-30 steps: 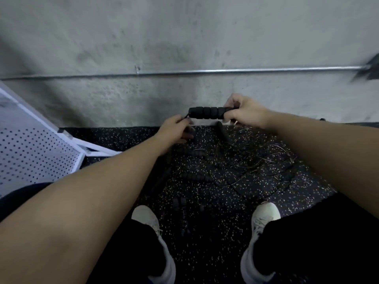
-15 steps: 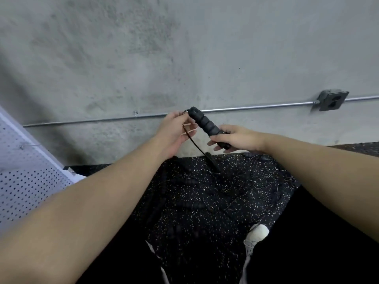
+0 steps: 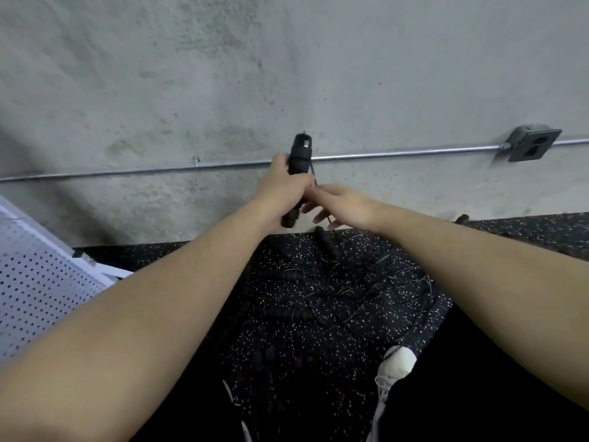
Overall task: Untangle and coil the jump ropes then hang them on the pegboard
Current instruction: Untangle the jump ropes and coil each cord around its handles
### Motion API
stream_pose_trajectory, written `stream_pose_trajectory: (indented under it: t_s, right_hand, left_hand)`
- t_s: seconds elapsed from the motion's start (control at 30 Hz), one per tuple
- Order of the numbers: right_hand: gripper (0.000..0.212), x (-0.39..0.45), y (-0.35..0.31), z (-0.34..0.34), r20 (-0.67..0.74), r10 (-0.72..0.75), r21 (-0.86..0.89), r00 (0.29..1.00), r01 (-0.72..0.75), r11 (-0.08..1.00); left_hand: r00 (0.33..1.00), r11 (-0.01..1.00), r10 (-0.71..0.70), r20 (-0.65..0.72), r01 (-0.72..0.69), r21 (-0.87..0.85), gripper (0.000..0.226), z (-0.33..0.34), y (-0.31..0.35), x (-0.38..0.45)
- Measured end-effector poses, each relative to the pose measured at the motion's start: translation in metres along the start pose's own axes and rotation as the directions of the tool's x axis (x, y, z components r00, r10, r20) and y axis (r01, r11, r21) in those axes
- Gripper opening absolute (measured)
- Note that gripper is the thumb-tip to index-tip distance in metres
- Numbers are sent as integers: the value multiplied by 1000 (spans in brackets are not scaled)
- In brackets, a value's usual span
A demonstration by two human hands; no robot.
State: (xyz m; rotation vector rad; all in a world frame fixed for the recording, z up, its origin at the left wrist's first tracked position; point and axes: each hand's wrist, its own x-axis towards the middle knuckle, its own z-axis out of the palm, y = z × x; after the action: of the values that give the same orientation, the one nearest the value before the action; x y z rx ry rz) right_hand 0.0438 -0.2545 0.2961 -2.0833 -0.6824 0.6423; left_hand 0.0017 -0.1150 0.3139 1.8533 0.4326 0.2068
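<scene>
A black ribbed jump rope handle stands nearly upright in front of the concrete wall, its top end rising past the metal conduit that runs across the wall. The left hand is wrapped around the handle's middle, fingers curled on it, with the handle's lower end poking out below the palm. A thin black cord drops from the top of the handle down to the right hand, which sits just beside the left, touching it; its fingers are extended and loosely spread, and whether they pinch the cord cannot be told. Both forearms reach forward and converge at the handle. Below the hands, a tangle of jump ropes with more dark handles lies on the speckled black floor mat, close to the wall. A white pegboard leans at the left edge. An outlet box is fixed on the conduit at right, and one white shoe shows near the bottom.
</scene>
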Motion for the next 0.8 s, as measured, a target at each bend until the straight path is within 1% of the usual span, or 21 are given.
stream_pose_trajectory:
  t_s: [0.03, 0.07, 0.1, 0.17, 0.23, 0.27, 0.3, 0.33, 0.37, 0.4, 0.43, 0.47, 0.5, 0.53, 0.57, 0.6, 0.63, 0.67, 0.7, 0.73, 0.8]
  right_hand:
    - [46, 1, 3, -5, -32, 40, -36, 999, -41, 999]
    - [50, 5, 8, -10, -98, 56, -76, 994, -64, 995]
    - [50, 10, 16, -14, -190, 55, -99, 980, -75, 992]
    - [45, 20, 26, -19, -367, 44, -40, 929, -63, 997]
    - [45, 30, 29, -24, -526, 27, 21, 850, -19, 1000]
    - [41, 34, 26, -28, -578, 38, 49, 815, -12, 999]
    - [34, 36, 20, -32, -578, 69, 111, 813, -6, 994]
    - [27, 36, 15, -34, -513, 106, 205, 852, 1, 979]
    - [22, 35, 11, -36, -398, 136, 292, 907, -16, 956]
    - [18, 33, 10, -36, -275, 143, 340, 951, -43, 940]
    - [17, 30, 9, -36, -200, 122, 326, 972, -51, 944]
    - [19, 30, 10, -38, -192, 83, 278, 978, -27, 960]
    - [22, 30, 11, -41, -240, 31, 232, 970, 26, 972]
    - [23, 33, 13, -44, -326, -16, 194, 945, 84, 977]
    - [20, 34, 14, -47, -417, -44, 180, 908, 130, 975]
    - [16, 37, 14, -49, -470, -47, 200, 882, 158, 967]
    - [21, 38, 15, -50, -458, -37, 223, 888, 155, 962]
    - [34, 38, 16, -47, -388, -28, 204, 921, 115, 972]
    - [47, 38, 18, -42, -271, -18, 121, 962, 52, 991]
    - [53, 36, 20, -37, -144, 9, 7, 990, -9, 1000]
    - [51, 29, 19, -29, 78, 82, -190, 994, -66, 980]
  left_hand:
    - [999, 995, 35, 27, -38, 90, 36, -5, 1, 2]
    - [995, 987, 74, 61, -81, 136, 37, -9, 4, 4]
    - [989, 982, 109, 96, -122, 142, 38, -13, 6, 6]
    - [975, 974, 155, 156, -178, 143, 38, -18, 8, 9]
    - [965, 966, 178, 193, -209, 153, 34, -20, 7, 15]
    - [965, 970, 180, 189, -207, 129, 29, -20, 7, 18]
    - [970, 978, 174, 170, -190, 84, 25, -20, 7, 21]
    - [976, 985, 165, 142, -171, 33, 21, -20, 7, 24]
    - [981, 988, 157, 112, -156, -11, 18, -21, 7, 26]
    - [985, 988, 150, 87, -147, -39, 17, -23, 7, 29]
    - [987, 988, 147, 72, -144, -49, 18, -26, 6, 32]
    - [987, 988, 149, 63, -146, -47, 19, -29, 4, 35]
    - [986, 988, 155, 60, -154, -30, 21, -33, 2, 37]
    - [984, 986, 167, 66, -167, -4, 22, -36, 0, 39]
    - [980, 983, 179, 86, -182, 28, 22, -39, -1, 39]
    - [975, 979, 191, 117, -198, 53, 21, -42, -2, 38]
    - [967, 974, 204, 153, -216, 70, 21, -43, -2, 36]
    - [959, 968, 218, 183, -236, 83, 23, -44, -1, 34]
    - [952, 964, 230, 203, -251, 88, 24, -43, 0, 32]
    - [950, 964, 236, 205, -256, 76, 24, -42, 2, 31]
    - [963, 974, 228, 146, -228, -20, 18, -41, 5, 31]
